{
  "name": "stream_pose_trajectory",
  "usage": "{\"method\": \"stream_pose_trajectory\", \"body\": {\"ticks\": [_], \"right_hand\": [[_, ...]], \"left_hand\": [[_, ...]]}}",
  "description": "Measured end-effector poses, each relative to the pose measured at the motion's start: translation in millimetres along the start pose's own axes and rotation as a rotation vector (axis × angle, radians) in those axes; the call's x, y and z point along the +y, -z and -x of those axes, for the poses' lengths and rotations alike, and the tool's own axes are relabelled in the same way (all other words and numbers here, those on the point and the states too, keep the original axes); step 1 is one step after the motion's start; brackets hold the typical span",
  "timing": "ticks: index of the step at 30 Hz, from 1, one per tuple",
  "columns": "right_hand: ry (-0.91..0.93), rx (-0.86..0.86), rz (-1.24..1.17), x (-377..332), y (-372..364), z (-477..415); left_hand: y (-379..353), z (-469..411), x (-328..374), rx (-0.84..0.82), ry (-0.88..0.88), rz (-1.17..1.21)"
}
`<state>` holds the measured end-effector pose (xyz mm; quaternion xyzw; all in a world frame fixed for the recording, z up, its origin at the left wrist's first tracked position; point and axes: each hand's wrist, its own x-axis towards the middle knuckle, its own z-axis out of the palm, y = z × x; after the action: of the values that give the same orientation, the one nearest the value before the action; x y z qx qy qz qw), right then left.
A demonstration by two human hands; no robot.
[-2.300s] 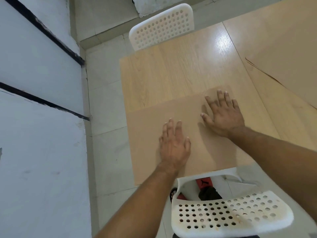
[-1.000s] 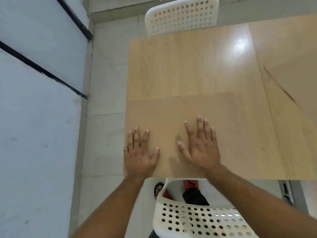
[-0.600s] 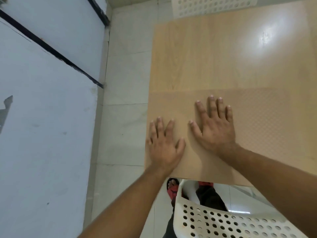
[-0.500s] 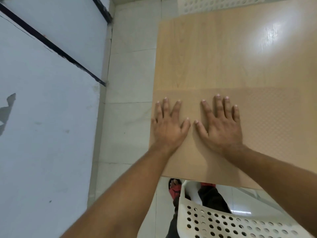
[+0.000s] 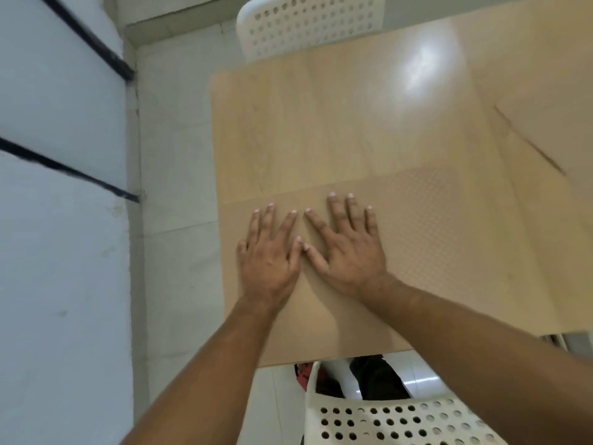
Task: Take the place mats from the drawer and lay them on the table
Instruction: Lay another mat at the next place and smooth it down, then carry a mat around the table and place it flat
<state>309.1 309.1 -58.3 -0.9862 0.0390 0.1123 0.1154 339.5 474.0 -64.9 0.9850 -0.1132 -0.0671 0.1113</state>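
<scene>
1. The step in hand looks like smoothing the place mat [image 5: 433, 226] onto the counter [image 5: 321, 123]. To do it well, sweep with flat palms from the middle out toward 9 and 3 o'clock, so that no ripple gets trapped. Press lightly enough that the mat does not skid.
2. Square the mat's near edge with the counter's 6 o'clock edge before letting go.
3. The mat lies flat on the counter's 6 o'clock half, and its left side runs along the counter's 9 o'clock edge.
4. The left hand [image 5: 269, 264] rests palm down on the mat's 9 o'clock part, fingers straight and spread, grasping nothing.
5. The right hand [image 5: 349, 258] lies just beside it toward 3 o'clock, equally flat and spread. The two thumb tips nearly meet.
6. A white perforated chair [image 5: 401, 422] stands at 6 o'clock and another chair [image 5: 308, 24] at 12 o'clock.
</scene>
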Motion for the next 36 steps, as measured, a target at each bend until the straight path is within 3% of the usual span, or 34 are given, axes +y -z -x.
{"method": "stream_pose_trajectory", "body": {"ticks": [8,15,20,29,36], "right_hand": [[-0.282,-0.015,-0.007,118.3,45.0,7.6],[-0.273,-0.021,-0.109,145.6,83.6,32.2],[-0.297,-0.008,-0.154,138.4,98.0,96.5],[-0.654,0.100,-0.385,182.2,102.2,258.5],[-0.804,0.258,-0.554,229.1,116.7,343.7]], "left_hand": [[16.3,3.6,0.4,-0.083,0.051,-0.013],[56.6,4.0,49.7,-0.136,0.085,-0.014],[65.9,38.5,116.7,-0.139,-0.088,0.026],[53.5,124.0,227.1,-0.240,-0.509,0.078],[51.8,157.3,310.4,-0.242,-0.747,0.080]]}}
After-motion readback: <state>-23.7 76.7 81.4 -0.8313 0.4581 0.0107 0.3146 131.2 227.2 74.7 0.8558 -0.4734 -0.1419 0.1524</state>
